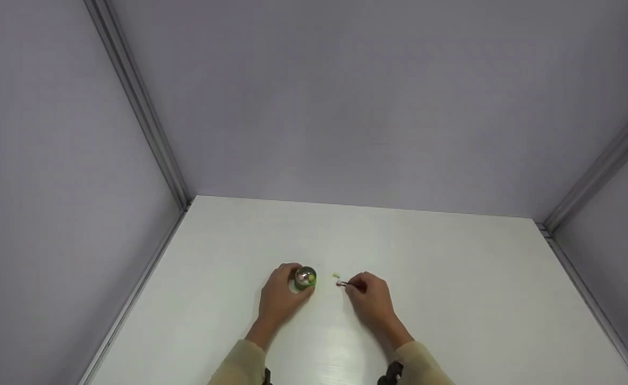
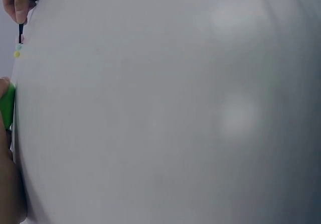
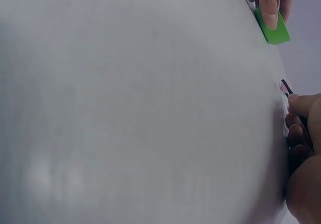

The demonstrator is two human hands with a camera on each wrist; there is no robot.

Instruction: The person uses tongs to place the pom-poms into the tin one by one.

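Table: white table (image 1: 453,299), grey walls around.
Left hand (image 1: 277,297): you grip the green cup (image 1: 305,278).
Right hand (image 1: 370,299): you pinch dark tweezers (image 1: 344,284); tips point left at tiny beads (image 1: 336,276), cup further left.

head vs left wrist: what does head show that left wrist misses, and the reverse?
Head only: the whole left hand curled round the small green container, its open top with small pieces inside, both sleeves, and the booth walls.
Left wrist only: little of its own, just a close view along the white table surface.
Both: the right hand pinching a thin dark tool, the small beads at its tip, the container's green side, and the table.
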